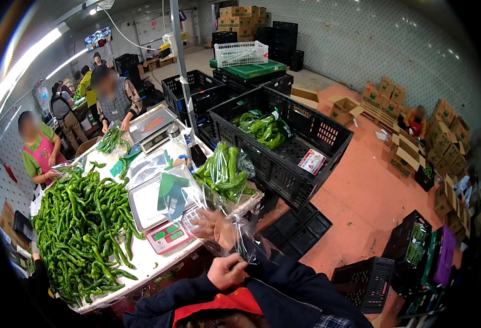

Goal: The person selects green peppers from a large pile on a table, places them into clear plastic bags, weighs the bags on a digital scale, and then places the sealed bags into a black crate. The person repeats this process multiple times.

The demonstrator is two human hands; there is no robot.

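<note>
My right hand (217,227) reaches out over the front edge of the table with its fingers spread. Around its wrist and sleeve hangs a crumpled clear plastic bag (244,236). My left hand (227,271) is closed just below, pinching the lower edge of this bag beside my right cuff. A red-and-white scale (167,236) with a metal pan (141,211) is close to my right hand. On the pan lies a clear bag with a green printed panel (172,195). Past my fingers stands a clear bag filled with long green peppers (226,168).
A big heap of green peppers (82,229) covers the table's left side. A black crate (284,169) holding bagged peppers stands right of the table. A second scale (152,127) sits farther back. Co-workers (42,145) stand across the table. Cartons (407,153) and crates line the right.
</note>
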